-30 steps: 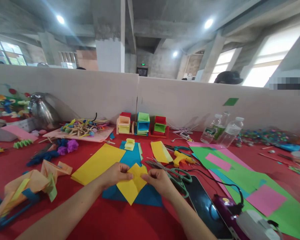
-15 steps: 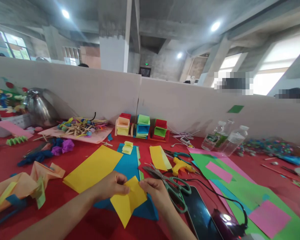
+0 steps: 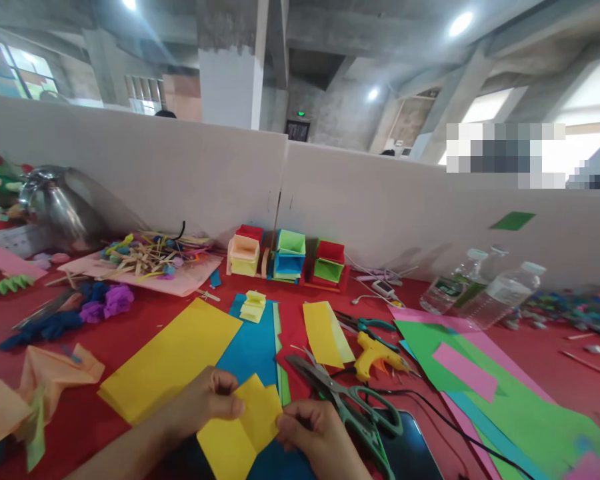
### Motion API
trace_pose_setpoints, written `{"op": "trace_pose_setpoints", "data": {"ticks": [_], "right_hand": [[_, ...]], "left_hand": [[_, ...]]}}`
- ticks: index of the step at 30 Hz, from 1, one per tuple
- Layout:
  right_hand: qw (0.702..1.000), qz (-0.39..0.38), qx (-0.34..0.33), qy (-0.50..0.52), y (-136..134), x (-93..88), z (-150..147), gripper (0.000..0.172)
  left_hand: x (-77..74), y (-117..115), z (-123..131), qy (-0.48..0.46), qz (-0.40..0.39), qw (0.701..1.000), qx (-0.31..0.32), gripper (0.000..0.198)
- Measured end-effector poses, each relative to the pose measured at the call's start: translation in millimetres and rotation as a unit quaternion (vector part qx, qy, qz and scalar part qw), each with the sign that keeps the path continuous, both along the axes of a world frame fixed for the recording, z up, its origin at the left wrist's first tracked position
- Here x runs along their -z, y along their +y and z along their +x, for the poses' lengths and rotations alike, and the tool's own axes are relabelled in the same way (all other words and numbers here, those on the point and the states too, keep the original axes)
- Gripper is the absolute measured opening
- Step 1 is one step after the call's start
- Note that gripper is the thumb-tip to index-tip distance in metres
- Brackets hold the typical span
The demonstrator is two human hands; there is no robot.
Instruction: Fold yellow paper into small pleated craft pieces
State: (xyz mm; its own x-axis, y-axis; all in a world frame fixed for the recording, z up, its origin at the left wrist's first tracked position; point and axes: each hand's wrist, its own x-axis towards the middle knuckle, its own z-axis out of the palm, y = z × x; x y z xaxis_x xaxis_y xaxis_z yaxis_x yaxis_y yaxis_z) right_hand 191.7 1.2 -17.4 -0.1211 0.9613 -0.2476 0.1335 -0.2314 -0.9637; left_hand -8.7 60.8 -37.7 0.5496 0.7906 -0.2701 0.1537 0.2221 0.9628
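Between my hands is a small yellow sheet of paper [image 3: 245, 427] with a crease down its middle. My left hand [image 3: 213, 400] pinches its left edge between thumb and fingers. At the right edge, the thumb and fingertips of my right hand [image 3: 315, 430] are closed on the paper. Under it lie blue paper [image 3: 260, 343] and, to the left, a larger yellow sheet [image 3: 175, 357]. Green-handled scissors [image 3: 347, 403] rest just beyond my right hand, partly over a dark phone [image 3: 413, 447].
Small folded-paper boxes [image 3: 290, 257] stand along the white partition [image 3: 190, 167]. A yellow glue gun [image 3: 377, 357], pliers [image 3: 375, 327] and plastic bottles [image 3: 505, 293] are to the right. Craft scraps [image 3: 150, 257] and a steel jug [image 3: 63, 210] stand left. A black cable crosses coloured sheets [image 3: 520, 400].
The view has tilted down and shifted, so the table things appear spread outward. Both hands, still on the yellow paper, sit lower in view, and the paper has turned slightly.
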Motion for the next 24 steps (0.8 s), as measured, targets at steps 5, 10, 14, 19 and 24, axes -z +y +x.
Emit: {"op": "trace_pose_setpoints", "data": {"ticks": [5, 10, 14, 19, 24], "right_hand": [[1.000, -0.003, 0.020, -0.011, 2, 0.1, 1, 0.031], [0.999, 0.041, 0.001, -0.001, -2, 2.9, -3, 0.025], [0.996, 0.048, 0.025, 0.071, -3, 7.8, -6, 0.024], [0.985, 0.081, 0.112, 0.108, 0, 6.7, -9, 0.033], [0.974, 0.101, 0.130, 0.157, 0, 13.4, -30, 0.035]], "left_hand": [[-0.4, 3, -2, 0.008, -0.012, 1.000, 0.021, 0.046], [-11.9, 0, -6, 0.025, 0.029, 0.998, 0.043, 0.048], [-9.7, -3, -8, -0.010, 0.013, 0.998, 0.059, 0.040], [-17.4, -11, -1, -0.159, -0.013, 0.984, 0.083, 0.081], [-15.3, -39, 26, -0.256, 0.079, 0.959, 0.091, 0.084]]}}
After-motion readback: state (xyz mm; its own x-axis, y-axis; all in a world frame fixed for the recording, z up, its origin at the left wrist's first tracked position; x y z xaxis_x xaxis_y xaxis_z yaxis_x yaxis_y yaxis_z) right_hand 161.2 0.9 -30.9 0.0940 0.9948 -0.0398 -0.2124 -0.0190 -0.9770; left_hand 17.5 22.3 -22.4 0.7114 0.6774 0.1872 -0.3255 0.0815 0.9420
